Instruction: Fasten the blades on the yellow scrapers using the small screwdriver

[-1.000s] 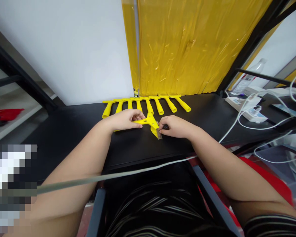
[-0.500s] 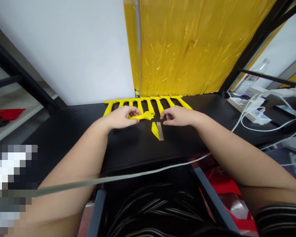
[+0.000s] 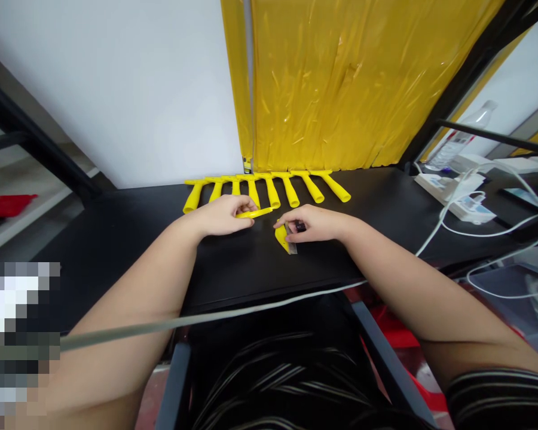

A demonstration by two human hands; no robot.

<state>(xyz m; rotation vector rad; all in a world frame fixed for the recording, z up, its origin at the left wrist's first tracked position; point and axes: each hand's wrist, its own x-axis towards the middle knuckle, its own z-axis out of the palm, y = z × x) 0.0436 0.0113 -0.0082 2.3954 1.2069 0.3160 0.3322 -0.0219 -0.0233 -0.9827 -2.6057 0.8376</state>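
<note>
- Left hand (image 3: 228, 215) is pinching yellow handle (image 3: 259, 212) between thumb and fingers.
- Right hand (image 3: 320, 223) is grasping dark object (image 3: 300, 226), thumb and forefinger straddling yellow plate (image 3: 280, 234); contact unclear.

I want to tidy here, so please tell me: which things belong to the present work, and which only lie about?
Seemingly in the work:
yellow plastic piece in the left hand
flat yellow plate and thin greyish strip at the right hand
small dark object inside that hand
row of yellow tube-handled plastic pieces

Apparently lying about:
clear plastic bottle
white rectangular power strip
</note>
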